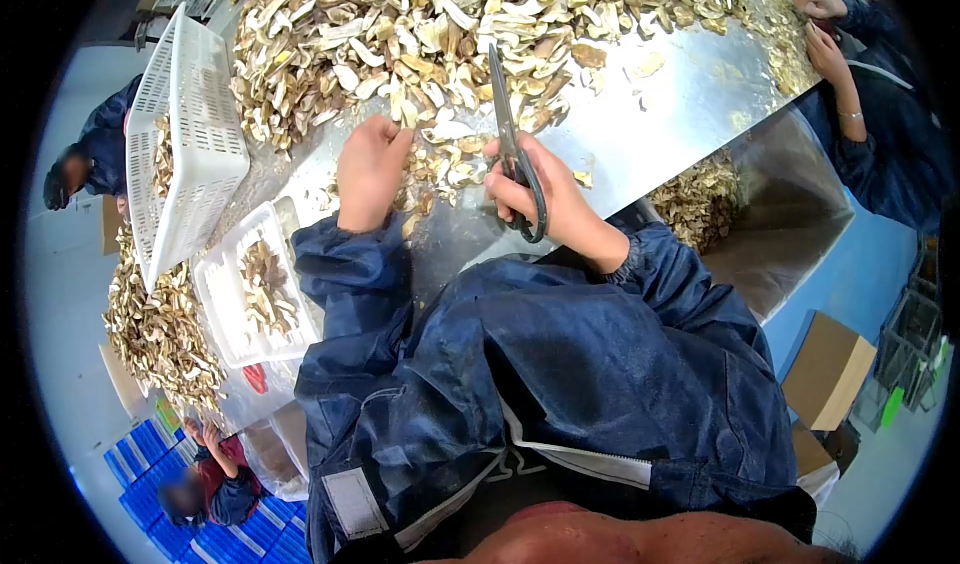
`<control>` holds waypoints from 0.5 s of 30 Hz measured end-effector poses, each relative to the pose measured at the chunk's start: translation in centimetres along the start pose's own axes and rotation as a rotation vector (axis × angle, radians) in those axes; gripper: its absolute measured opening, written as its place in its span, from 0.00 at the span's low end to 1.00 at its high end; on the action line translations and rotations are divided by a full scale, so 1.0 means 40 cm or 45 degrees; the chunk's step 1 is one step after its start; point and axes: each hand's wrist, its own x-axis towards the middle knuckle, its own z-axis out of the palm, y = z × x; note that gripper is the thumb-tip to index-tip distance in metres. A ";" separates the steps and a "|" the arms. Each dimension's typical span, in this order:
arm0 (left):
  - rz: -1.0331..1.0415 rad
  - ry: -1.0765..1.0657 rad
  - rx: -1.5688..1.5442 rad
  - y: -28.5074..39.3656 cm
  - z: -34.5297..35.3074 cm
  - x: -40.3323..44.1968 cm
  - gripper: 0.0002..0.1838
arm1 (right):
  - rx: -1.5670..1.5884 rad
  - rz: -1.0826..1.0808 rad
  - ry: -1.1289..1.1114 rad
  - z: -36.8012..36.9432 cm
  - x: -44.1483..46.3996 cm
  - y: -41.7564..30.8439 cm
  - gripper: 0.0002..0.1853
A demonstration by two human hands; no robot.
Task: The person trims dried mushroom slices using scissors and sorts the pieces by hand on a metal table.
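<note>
A broad heap of dried mushroom slices (400, 34) covers the far part of the metal table. At its near edge my left hand (370, 174) is closed in a pinch, with a pale mushroom slice (403, 112) at the fingertips. My right hand (550, 192) grips black-handled scissors (504, 104) through the loops. The blades point away from me toward the heap and look closed together. Between my hands, small loose mushroom pieces (440, 169) lie on the metal.
A white perforated basket (205, 124) stands tilted at left, beside a white tray (215, 284) with some slices. Another mushroom pile (160, 324) lies beyond. Below the table's right edge, a lined container (790, 194) holds more pieces. Co-workers' hands (822, 34) are at far right.
</note>
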 end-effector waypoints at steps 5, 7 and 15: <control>-0.054 -0.064 -0.417 -0.041 -0.025 -0.013 0.12 | -0.018 0.011 0.009 -0.001 0.002 0.003 0.19; -0.151 -0.137 -0.609 -0.047 -0.037 -0.013 0.09 | -0.017 0.013 0.007 -0.001 0.002 0.001 0.19; -0.369 -0.311 -1.655 -0.041 -0.080 -0.021 0.20 | -0.028 0.004 -0.005 0.001 -0.001 -0.006 0.20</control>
